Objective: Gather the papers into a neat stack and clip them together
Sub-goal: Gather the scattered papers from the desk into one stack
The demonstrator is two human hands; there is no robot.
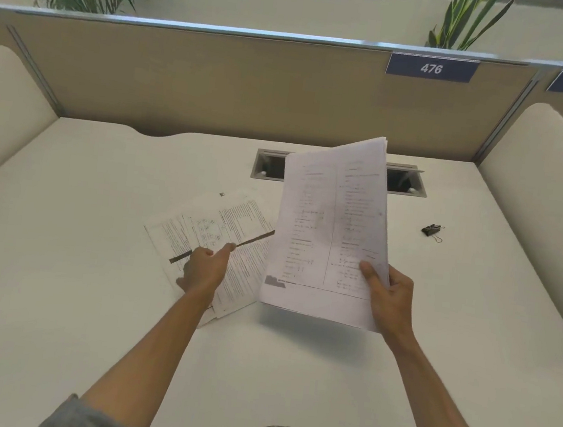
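Observation:
My right hand (pixel 388 297) holds a bundle of printed papers (pixel 328 226) lifted above the white desk (pixel 70 276), gripping its lower right corner with the thumb on top. Several more printed sheets (pixel 230 242) lie fanned out on the desk to the left of the bundle. My left hand (pixel 204 267) rests on these loose sheets, fingers bent and pressing on them; whether it grips one I cannot tell. A black binder clip (pixel 432 230) lies alone on the desk at the right, apart from both hands.
A rectangular cable opening (pixel 268 165) sits at the back of the desk, partly hidden by the held papers. Beige partition panels (pixel 218 85) with number plates 476 and 477 close the back; padded white side walls stand left and right. Plants rise behind.

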